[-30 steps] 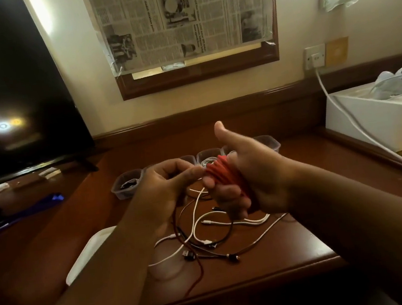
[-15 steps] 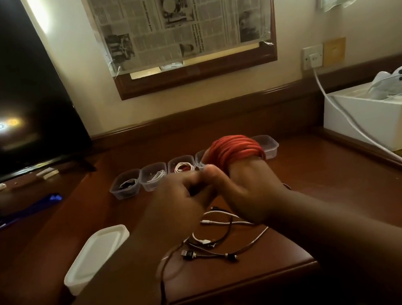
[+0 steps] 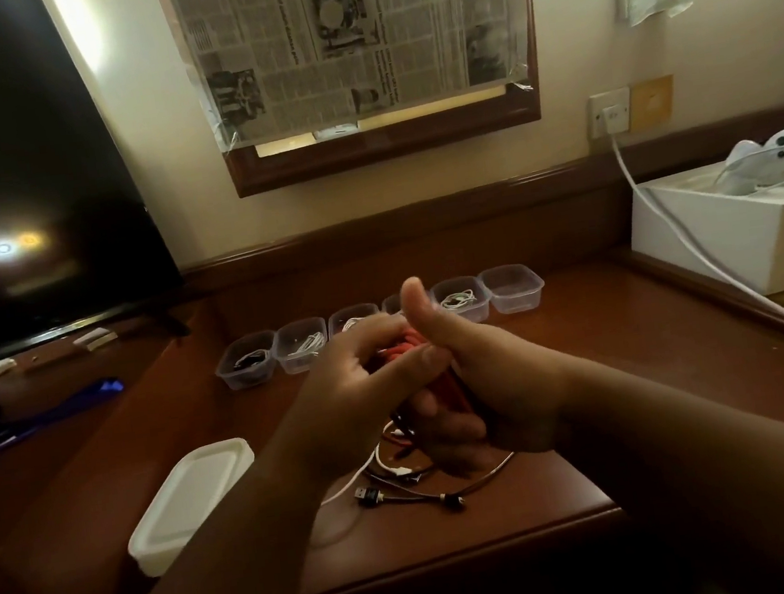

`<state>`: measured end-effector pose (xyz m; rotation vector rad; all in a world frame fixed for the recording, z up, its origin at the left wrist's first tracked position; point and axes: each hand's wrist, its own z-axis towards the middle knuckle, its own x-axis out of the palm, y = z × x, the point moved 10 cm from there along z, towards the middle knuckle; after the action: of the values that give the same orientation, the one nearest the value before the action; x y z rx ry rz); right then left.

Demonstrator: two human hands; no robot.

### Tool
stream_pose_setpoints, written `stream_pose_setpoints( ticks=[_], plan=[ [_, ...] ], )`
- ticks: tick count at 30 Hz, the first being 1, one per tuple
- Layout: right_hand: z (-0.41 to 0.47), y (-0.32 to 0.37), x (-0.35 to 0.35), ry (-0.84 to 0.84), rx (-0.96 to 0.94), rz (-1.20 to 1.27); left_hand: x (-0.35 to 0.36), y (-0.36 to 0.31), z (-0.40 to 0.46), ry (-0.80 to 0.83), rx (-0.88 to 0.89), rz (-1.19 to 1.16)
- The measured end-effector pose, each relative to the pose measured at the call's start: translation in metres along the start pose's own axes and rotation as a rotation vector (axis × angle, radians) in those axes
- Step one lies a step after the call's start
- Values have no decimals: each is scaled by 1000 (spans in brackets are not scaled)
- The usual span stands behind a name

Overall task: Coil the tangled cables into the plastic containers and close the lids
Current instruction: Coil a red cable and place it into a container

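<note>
Both hands are working mid-frame above the table [image 3: 587, 371]. Right hand [image 3: 480, 384] is standing thumb-up, its fingers [image 3: 446, 431] curled and clamped on the red cable [image 3: 404, 350], which is sitting as a coil around that hand; only a few red loops are showing between the two hands. Left hand [image 3: 357, 390] is pressing in from 9 o'clock, its fingers curled onto the same red coil, pinching it at the top. Directly below the hands, loose cables [image 3: 405, 480] are lying tangled on the table: white and dark leads, one USB plug [image 3: 367, 495] pointing toward 9 o'clock. A row of six clear plastic containers [image 3: 297, 345] is sitting at 12 o'clock behind the hands, lids off; most are holding coiled cables, the far-right one [image 3: 512, 288] is looking empty, and one is partly hidden by the right thumb. A stack of white lids [image 3: 193, 503] is lying at 8 o'clock near the table's front edge. A dark TV screen [image 3: 22, 194] is standing at 10 o'clock, a white box [image 3: 729, 245] at 3 o'clock with a white power cord [image 3: 667, 223] running across it from the wall socket [image 3: 610, 112].
</note>
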<state>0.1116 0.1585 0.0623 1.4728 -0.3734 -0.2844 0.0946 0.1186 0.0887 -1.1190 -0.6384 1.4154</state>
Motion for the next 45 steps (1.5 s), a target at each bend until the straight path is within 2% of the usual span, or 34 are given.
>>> stream_pose_setpoints(
  ticks=[2,4,10,14,18,20,24,28,31,34,37,40,45],
  plan=[
    [0,0,-3,-32,-24,13,-8,-7,2,-65,77,187],
    [0,-3,-14,-145,-25,25,-10,-7,3,-87,92,271],
    [3,-12,-63,-588,-37,-35,-14,26,11,-203,-30,143],
    [11,-20,-85,-711,-49,-45,-21,49,24,-272,-63,102],
    [13,-15,-115,-837,-183,12,-33,62,40,-382,-4,219],
    [17,-15,-121,-854,-206,27,-35,68,50,-407,11,205],
    [34,-21,-142,-850,-243,-10,-46,99,71,-511,-97,17],
    [53,-38,-169,-812,-230,-82,-50,150,84,-671,-317,-232],
    [67,-56,-192,-798,-185,-44,-45,182,94,-700,-434,-351],
    [81,-81,-213,-703,-162,219,-47,202,99,-741,-449,-325],
    [88,-104,-224,-596,-157,415,-38,217,104,-653,-396,-363],
    [85,-119,-243,-653,-176,422,-31,229,110,-518,-381,-238],
    [76,-117,-256,-740,-184,313,-35,231,117,-473,-333,-36]
  ],
)
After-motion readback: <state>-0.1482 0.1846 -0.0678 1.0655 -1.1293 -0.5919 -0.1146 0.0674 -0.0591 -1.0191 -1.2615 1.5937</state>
